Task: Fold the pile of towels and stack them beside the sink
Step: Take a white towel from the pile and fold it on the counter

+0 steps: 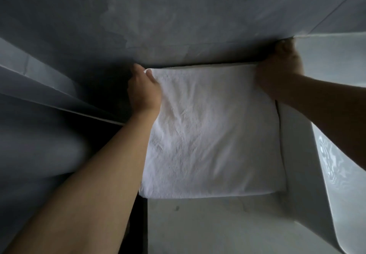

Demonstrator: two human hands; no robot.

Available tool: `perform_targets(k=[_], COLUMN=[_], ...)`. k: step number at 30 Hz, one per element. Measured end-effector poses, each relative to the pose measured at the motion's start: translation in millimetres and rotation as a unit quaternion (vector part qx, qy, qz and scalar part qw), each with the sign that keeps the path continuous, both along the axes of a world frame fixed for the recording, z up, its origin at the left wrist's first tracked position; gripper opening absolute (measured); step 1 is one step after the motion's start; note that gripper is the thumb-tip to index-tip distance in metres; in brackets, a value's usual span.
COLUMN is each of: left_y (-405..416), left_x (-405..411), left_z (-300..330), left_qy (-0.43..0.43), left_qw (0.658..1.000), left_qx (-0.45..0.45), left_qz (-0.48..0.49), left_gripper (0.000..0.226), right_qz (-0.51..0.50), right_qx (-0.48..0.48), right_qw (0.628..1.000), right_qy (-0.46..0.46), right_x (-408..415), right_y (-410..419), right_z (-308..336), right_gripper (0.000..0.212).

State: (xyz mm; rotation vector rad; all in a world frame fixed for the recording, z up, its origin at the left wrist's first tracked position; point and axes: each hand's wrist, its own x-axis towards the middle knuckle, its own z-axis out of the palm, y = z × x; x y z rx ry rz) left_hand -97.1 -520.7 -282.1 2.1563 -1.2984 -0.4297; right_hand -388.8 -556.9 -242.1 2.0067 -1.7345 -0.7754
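Observation:
A white folded towel (pixel 212 135) lies flat on the pale counter (pixel 208 224), its far edge close to the grey wall. My left hand (pixel 143 93) grips the towel's far left corner, thumb on top of the cloth. My right hand (pixel 279 71) holds the far right corner, fingers curled over the edge next to the white sink (pixel 336 164). The towel's near edge shows several stacked layers. No loose pile of towels is in view.
A grey tiled wall (pixel 178 16) rises right behind the towel. The sink's rim runs along the towel's right side. A dark gap (pixel 138 224) drops off at the counter's left edge, with a grey ledge (pixel 49 95) further left.

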Motion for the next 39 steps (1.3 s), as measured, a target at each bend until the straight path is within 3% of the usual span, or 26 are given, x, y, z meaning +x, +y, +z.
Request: perform_targets(k=[4, 7, 10, 13, 16, 18, 21, 28, 39], left_y=[-3, -3, 6, 17, 26, 23, 13, 21, 27], left_x=[-6, -10, -19, -29, -43, -50, -52, -43, -56], left_z=[1, 4, 6, 5, 4, 2, -5, -39, -32], left_qy=[-0.039, -0.033, 0.007, -0.125, -0.194, -0.195, -0.168, -0.227, -0.209], left_qw=[0.999, 0.999, 1.0, 0.992, 0.972, 0.951, 0.925, 0.899, 0.912], left_qx=[0.029, 0.036, 0.011, 0.026, -0.03, -0.071, -0.064, 0.007, 0.022], left_qz=[0.006, 0.01, 0.004, -0.013, -0.128, -0.228, -0.336, -0.375, -0.352], left_gripper=[0.028, 0.029, 0.034, 0.053, 0.045, 0.031, 0.027, 0.057, 0.058], right_qz=[0.016, -0.036, -0.052, 0.041, 0.075, 0.005, -0.034, 0.027, 0.017], right_qx=[-0.002, -0.014, -0.041, -0.08, -0.022, 0.033, 0.013, -0.044, -0.016], right_qw=[0.999, 0.997, 0.985, 0.968, 0.95, 0.927, 0.894, 0.898, 0.917], right_qy=[-0.044, -0.065, -0.16, -0.234, -0.301, -0.373, -0.447, -0.437, -0.398], right_x=[-2, 11, 20, 27, 42, 51, 50, 33, 28], right_y=[2, 2, 13, 30, 30, 25, 21, 52, 71], right_z=[-2, -2, -4, -4, -14, -25, -39, -68, -76], right_gripper=[0.024, 0.037, 0.045, 0.048, 0.037, 0.032, 0.029, 0.053, 0.061])
